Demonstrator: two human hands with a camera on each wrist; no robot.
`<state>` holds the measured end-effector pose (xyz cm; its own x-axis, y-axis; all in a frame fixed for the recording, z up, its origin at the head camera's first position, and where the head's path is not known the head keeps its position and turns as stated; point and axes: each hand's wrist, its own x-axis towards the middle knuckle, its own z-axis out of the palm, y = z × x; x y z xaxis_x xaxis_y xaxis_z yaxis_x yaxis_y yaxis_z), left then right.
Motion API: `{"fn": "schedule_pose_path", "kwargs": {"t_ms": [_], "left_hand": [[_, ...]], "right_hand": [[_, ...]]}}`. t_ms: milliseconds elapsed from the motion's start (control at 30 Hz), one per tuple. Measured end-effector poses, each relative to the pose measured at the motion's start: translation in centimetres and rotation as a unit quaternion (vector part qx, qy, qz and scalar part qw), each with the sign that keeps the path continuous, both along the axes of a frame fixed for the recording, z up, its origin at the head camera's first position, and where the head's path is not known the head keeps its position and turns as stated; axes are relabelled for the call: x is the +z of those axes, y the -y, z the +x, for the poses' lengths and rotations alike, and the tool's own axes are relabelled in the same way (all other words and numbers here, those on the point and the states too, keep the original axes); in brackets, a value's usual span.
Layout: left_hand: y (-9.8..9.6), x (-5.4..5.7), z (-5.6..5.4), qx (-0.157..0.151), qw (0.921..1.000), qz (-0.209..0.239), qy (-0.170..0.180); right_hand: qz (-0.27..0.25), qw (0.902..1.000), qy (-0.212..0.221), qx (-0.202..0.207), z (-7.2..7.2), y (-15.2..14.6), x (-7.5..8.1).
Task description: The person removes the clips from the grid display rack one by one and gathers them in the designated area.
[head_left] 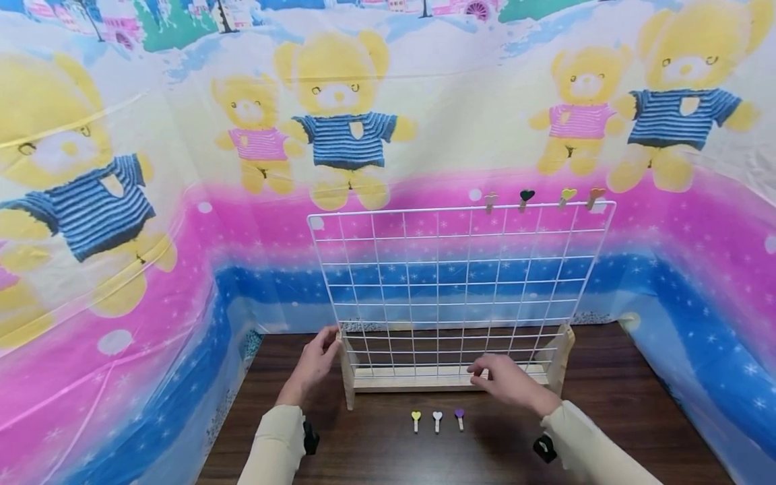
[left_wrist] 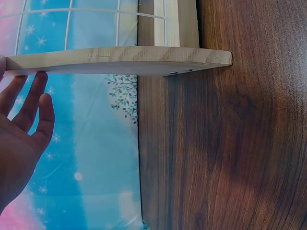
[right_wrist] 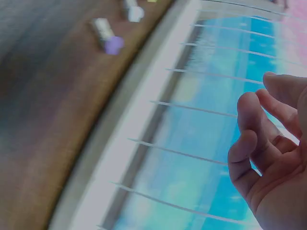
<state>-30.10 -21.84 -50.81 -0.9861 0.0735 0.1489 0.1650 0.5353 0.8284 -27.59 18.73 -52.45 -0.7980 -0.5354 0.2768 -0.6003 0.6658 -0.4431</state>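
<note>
A white wire grid rack (head_left: pixel 451 283) stands upright in a wooden base (head_left: pixel 412 384) on the table. My left hand (head_left: pixel 316 357) pinches the top of the left wooden side post (left_wrist: pixel 120 60), thumb on one face and fingers on the other. My right hand (head_left: pixel 506 380), fingers loosely curled around nothing, hovers before the lower right of the grid. Below the base lie a yellow heart clothespin (head_left: pixel 415 419), a white heart clothespin (head_left: pixel 437 420) and a purple heart clothespin (right_wrist: pixel 112 44). Several heart clothespins, among them a dark green one (head_left: pixel 526 197), are clipped along the grid's top right wire.
The dark wood table (head_left: pixel 291 465) ends at a printed cloth backdrop (head_left: pixel 448 135) with bears, which hangs behind and along both sides. The right wooden post (head_left: pixel 565 350) rises just beyond my right hand.
</note>
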Motion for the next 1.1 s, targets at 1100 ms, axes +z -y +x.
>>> {"fn": "schedule_pose_path", "kwargs": {"t_ms": [1100], "left_hand": [[0.2,-0.1,0.0,-0.003,1.0,0.0,-0.005]], "right_hand": [[-0.037,0.9849,-0.168,-0.018,1.6,0.2,21.5]]}}
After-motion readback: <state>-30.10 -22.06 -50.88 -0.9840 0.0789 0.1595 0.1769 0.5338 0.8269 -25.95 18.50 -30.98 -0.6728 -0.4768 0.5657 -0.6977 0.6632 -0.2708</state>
